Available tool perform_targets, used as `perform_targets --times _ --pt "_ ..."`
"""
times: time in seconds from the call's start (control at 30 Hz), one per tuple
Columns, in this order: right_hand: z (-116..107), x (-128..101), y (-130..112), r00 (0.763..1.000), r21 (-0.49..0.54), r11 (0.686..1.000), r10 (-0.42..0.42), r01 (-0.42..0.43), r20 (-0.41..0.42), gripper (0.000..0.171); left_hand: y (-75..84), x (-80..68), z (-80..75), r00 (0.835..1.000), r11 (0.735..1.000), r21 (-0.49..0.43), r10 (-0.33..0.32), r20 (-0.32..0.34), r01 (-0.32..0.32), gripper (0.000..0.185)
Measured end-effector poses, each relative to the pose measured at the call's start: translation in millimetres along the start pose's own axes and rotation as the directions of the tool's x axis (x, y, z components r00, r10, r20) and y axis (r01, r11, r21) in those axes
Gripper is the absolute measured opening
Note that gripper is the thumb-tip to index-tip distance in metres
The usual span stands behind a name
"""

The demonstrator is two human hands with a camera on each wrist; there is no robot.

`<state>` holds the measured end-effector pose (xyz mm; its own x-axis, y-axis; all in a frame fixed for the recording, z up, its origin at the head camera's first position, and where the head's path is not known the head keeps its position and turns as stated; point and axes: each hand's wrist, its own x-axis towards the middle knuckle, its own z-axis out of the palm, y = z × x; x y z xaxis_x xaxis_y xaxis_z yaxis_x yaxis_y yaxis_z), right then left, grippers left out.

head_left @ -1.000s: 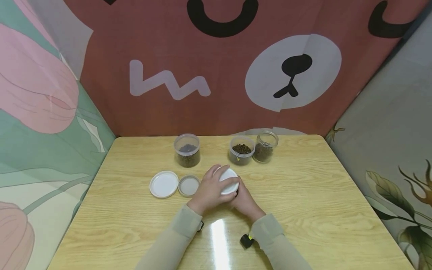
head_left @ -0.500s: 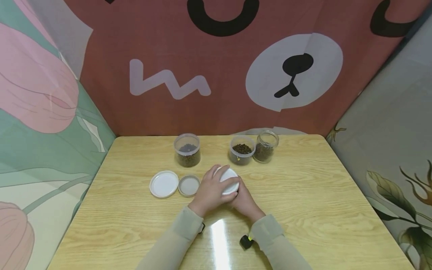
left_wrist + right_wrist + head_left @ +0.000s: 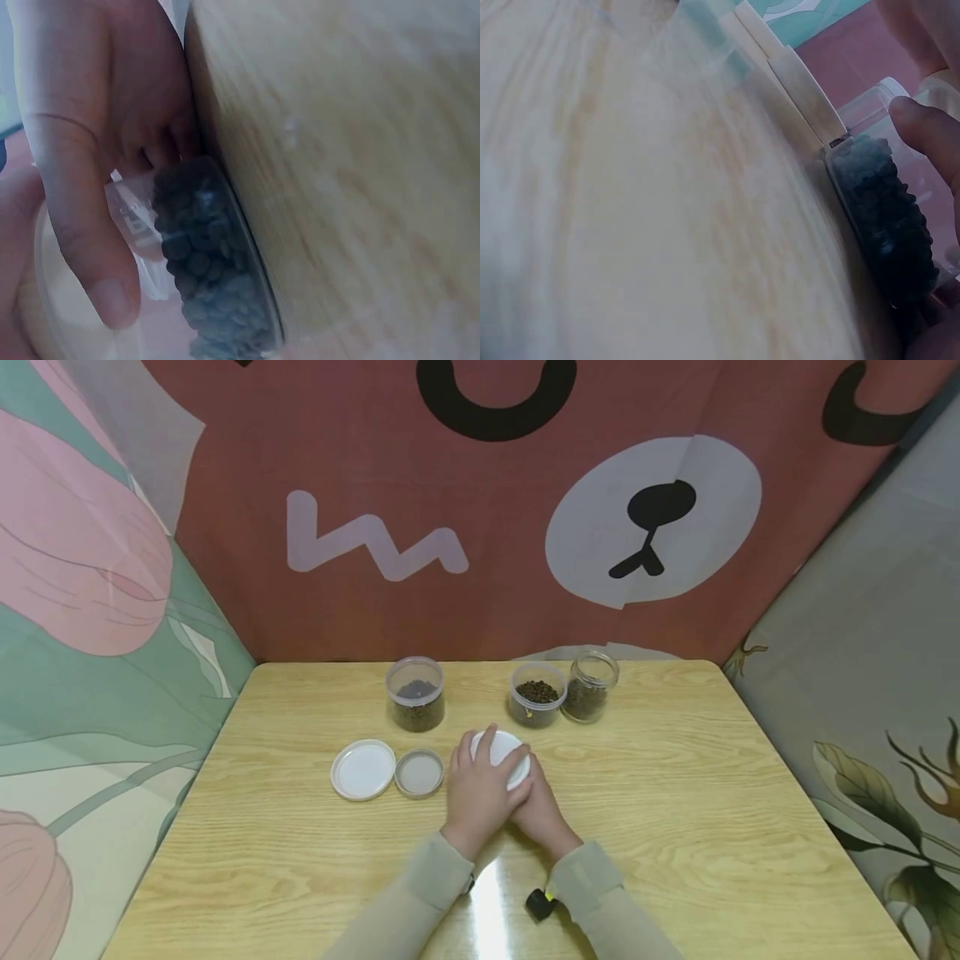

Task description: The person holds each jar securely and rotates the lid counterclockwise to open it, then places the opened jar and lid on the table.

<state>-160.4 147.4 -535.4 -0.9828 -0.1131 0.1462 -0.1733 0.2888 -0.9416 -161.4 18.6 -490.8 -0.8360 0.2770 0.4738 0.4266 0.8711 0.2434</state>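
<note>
The left hand (image 3: 480, 789) lies over the round white plastic lid (image 3: 504, 758) of a small clear plastic jar of dark pellets (image 3: 202, 255), its fingers curled down around the lid's rim. The right hand (image 3: 542, 814) wraps the jar's side wall from below and behind, partly hidden under the left; its thumb (image 3: 930, 135) presses the clear wall. The jar stands on the pale wood-grain tabletop (image 3: 675, 793), near its middle, just in front of the person.

Handling, as a judgement: the jar looks light and rigid, thin-walled, smooth and therefore somewhat slippery. The pellets fill only its lower part, so weight sits low. Best purchase is around the lid's rim with one hand and around the wall below the lid with the other. The wall would likely flex under a hard squeeze.

Count:
- Jars in the hands: one, lidded.
- Open clear jars at the far edge: three. One wide plastic jar with dark contents (image 3: 416, 693) on the left, one short plastic jar of brown pellets (image 3: 536, 695), and touching or just beside it, one small glass-like jar (image 3: 592, 685).
- Loose lids to the left of the hands: two. One flat white lid (image 3: 363, 769) and one smaller grey-centred lid (image 3: 419, 772), just beside each other.
- Hands: two, both sleeved in beige.
</note>
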Motion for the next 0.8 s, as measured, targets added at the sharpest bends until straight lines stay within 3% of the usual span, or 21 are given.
perform_targets --times 0.17,0.43,0.53,0.67,0.8 --pt "-1 0 1 1.0 -0.005 1.0 0.018 -0.018 0.008 0.102 1.4 0.5 -4.4 0.998 0.999 -0.03 -0.031 0.047 0.032 0.043" --pt "-1 1 3 1.0 0.012 1.0 -0.021 0.021 0.012 0.098 -4.1 10.3 -15.0 0.987 0.997 -0.077 0.013 0.161 0.0 0.052" --pt "-1 1 3 0.999 -0.016 0.999 -0.031 0.031 0.022 0.095 -7.6 15.5 -19.6 0.973 0.996 -0.074 0.069 0.22 -0.054 0.053" --pt "-2 -1 3 0.999 -0.07 0.997 -0.014 0.016 0.031 0.087 -12.4 20.3 -26.6 0.942 0.983 -0.109 0.175 0.286 -0.149 0.049" --pt "-2 -1 3 1.0 -0.084 0.996 0.007 -0.005 0.028 0.08 -15.8 23.5 -30.7 0.917 0.975 -0.137 0.21 0.338 -0.173 0.047"
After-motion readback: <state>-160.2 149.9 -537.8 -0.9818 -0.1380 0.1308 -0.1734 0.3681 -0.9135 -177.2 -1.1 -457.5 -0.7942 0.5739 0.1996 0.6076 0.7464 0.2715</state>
